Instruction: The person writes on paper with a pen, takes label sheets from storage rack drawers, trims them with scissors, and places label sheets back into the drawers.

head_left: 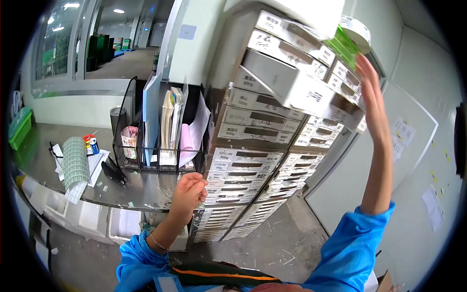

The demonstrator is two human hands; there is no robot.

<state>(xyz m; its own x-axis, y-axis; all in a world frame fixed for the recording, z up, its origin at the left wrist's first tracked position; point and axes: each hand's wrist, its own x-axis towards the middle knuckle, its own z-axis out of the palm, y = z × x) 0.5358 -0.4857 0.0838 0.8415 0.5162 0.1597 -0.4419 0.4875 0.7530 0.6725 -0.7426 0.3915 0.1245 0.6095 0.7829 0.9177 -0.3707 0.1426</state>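
Note:
My right hand (373,95) is raised at the upper right, fingers stretched out and pressed near one another, thumb hidden. It is beside a pulled-out white drawer (316,95) of a tall cabinet. A translucent green plastic piece (343,47) shows by its fingertips; whether they touch it is unclear. Behind that is a round white roll (356,32). Lower down, my left hand (189,193) is closed with curled fingers, close to the cabinet's labelled drawers (243,168). What it holds, if anything, I cannot make out.
A metal counter (104,187) on the left bears a black file rack (160,168), a rolled sheet of green labels (75,163) and a black stapler-like object (114,171). White bins (124,224) stand underneath. Paper scraps litter the floor (287,238). A white door (355,146) is at right.

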